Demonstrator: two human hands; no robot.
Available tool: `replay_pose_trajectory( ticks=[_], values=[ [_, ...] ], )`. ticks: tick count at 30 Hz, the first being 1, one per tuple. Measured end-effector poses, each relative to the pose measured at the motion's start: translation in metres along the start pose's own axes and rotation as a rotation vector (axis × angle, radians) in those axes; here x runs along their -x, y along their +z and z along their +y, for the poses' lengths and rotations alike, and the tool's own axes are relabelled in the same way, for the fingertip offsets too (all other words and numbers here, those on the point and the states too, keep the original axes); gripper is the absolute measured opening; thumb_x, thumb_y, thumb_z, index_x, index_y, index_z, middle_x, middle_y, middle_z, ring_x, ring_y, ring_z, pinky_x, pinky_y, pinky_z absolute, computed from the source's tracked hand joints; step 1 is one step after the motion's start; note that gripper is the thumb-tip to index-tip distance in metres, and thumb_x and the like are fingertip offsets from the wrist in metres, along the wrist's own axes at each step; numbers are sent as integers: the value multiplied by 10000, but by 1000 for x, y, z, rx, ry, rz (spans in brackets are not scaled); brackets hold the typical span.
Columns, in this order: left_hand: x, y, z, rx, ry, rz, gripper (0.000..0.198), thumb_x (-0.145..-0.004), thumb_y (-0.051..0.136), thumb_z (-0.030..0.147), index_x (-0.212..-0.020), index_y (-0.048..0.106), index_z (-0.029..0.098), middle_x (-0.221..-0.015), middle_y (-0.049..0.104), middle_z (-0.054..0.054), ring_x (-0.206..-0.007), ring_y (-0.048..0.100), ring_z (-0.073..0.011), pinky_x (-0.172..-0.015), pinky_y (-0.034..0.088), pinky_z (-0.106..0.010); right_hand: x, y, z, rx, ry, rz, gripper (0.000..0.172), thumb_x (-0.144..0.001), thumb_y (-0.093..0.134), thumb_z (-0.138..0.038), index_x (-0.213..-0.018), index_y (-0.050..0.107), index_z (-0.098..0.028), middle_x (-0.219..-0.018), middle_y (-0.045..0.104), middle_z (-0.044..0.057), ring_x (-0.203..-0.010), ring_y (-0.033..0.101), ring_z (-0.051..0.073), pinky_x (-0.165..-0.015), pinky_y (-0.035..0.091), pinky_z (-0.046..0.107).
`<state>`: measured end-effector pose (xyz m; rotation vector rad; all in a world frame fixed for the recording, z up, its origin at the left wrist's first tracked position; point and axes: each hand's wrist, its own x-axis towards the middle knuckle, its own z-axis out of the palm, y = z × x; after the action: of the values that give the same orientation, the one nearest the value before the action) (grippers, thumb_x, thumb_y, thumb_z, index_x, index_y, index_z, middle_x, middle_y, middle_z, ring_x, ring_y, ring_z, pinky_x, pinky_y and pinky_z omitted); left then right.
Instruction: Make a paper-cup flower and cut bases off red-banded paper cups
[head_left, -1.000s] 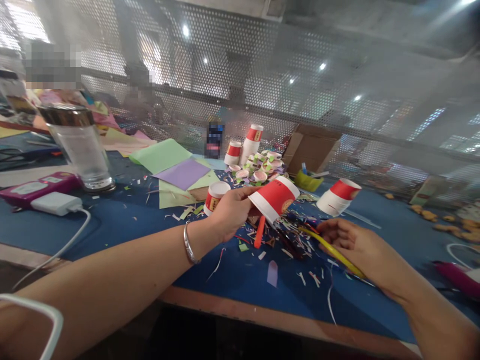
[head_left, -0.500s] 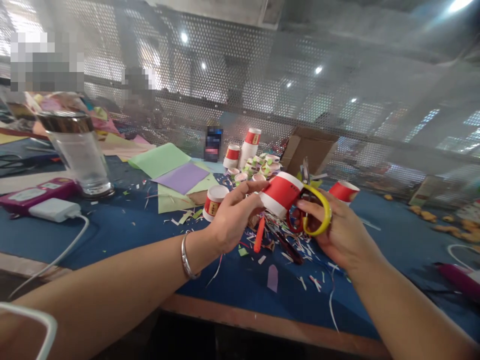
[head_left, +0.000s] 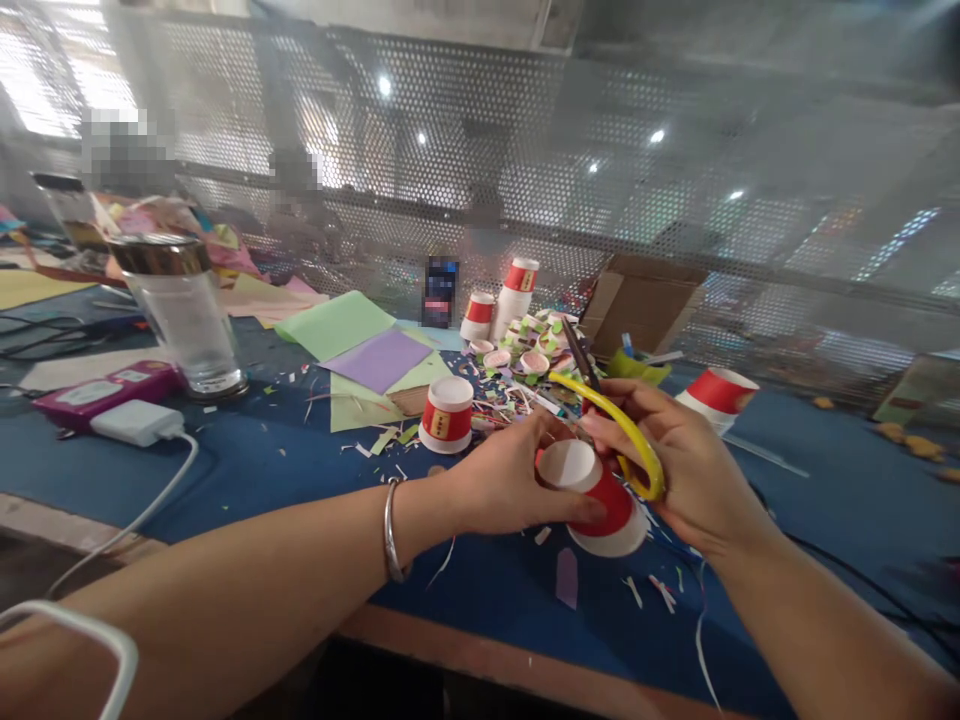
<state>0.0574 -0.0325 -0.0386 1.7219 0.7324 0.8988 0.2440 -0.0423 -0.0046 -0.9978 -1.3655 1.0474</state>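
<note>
One white cable [head_left: 124, 650] loops into the lower left corner, nearest the eye, and one purple paper scrap [head_left: 568, 578] lies near the front edge of the blue table [head_left: 270, 500]. Just beyond the scrap, the left hand [head_left: 506, 480], with one silver bracelet [head_left: 391, 530] at its wrist, has its thumb and fingers spread only as wide as one red-and-white paper cup [head_left: 619, 500], which they grip from the side. The cup is upside down and slightly tilted, low over the table; whether its rim touches, I cannot tell. Just beside it, the fingers of the right hand [head_left: 675, 450] are curled tightly around one pair of yellow-handled scissors [head_left: 637, 437]; how far the blades part is hidden. Paper clippings, too many to count, lie around and behind both hands. Four more cups or stacks show: one upside-down cup [head_left: 448, 418] left of the hands, one tilted cup [head_left: 720, 395] behind the right hand, and farther back one short cup [head_left: 477, 317] next to one tall stack [head_left: 517, 295]. To the left are one purple sheet [head_left: 386, 358], one bright green sheet [head_left: 330, 325] and one lidded bottle [head_left: 184, 320]. Behind the clippings sit one heap of small pale pieces [head_left: 532, 345], one green container [head_left: 637, 370] and one cardboard box [head_left: 641, 300], all before one perforated metal screen [head_left: 450, 120].
</note>
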Motion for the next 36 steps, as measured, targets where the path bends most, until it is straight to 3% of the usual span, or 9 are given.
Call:
replay_pose_trajectory(
  ticks=[5,9,14,21,27,32,36],
  values=[
    [0,-7,6,54,-27,-14,545,-673,890,391,-1031,528,197,-955,682,-83,-847,669,-234,-660,540,-332,-2,-8,4,-19,2,99,404,-659,931,-289,-994,706,-257,-719,646,-43,-586,562,82,-500,470,159],
    [-4,-14,10,274,-82,53,592,-699,869,335,-1168,534,201,-974,639,-64,-831,653,-202,-680,573,-341,-2,-15,-4,-72,16,172,356,-730,882,-371,-980,648,-276,-796,656,-11,-581,526,103,-451,418,206],
    [-11,-12,10,462,-117,196,490,-763,813,196,-1161,527,195,-1018,634,-50,-794,695,-155,-731,587,-314,1,-23,-10,-72,3,113,219,-827,769,-423,-912,649,-261,-852,551,13,-611,456,120,-506,389,285],
    [-12,-10,10,634,-105,263,306,-892,722,254,-1088,492,209,-1007,682,-61,-829,720,-172,-748,599,-322,8,-22,-14,-59,-77,42,296,-832,745,-536,-973,636,-301,-833,445,11,-650,399,162,-530,330,322],
    [-15,-6,9,592,-138,292,284,-937,697,337,-1056,471,212,-945,673,-42,-706,714,-144,-616,563,-259,11,-15,-20,-104,-92,-86,642,-607,769,-831,-992,638,-333,-870,434,1,-632,343,159,-553,379,339],
    [-19,-4,3,548,-63,384,320,-916,716,256,-1132,491,182,-1118,639,-89,-857,717,-151,-781,596,-298,10,-16,-19,-132,-112,-43,514,-650,834,-720,-791,640,-265,-773,449,-16,-572,373,122,-505,365,306],
    [-22,-4,0,465,41,437,421,-857,767,241,-1158,480,180,-1246,600,-99,-897,671,-129,-793,571,-275,12,-19,-9,-159,-57,-164,455,-750,793,-673,-873,678,-251,-733,504,-25,-537,429,105,-466,392,266]
  ],
)
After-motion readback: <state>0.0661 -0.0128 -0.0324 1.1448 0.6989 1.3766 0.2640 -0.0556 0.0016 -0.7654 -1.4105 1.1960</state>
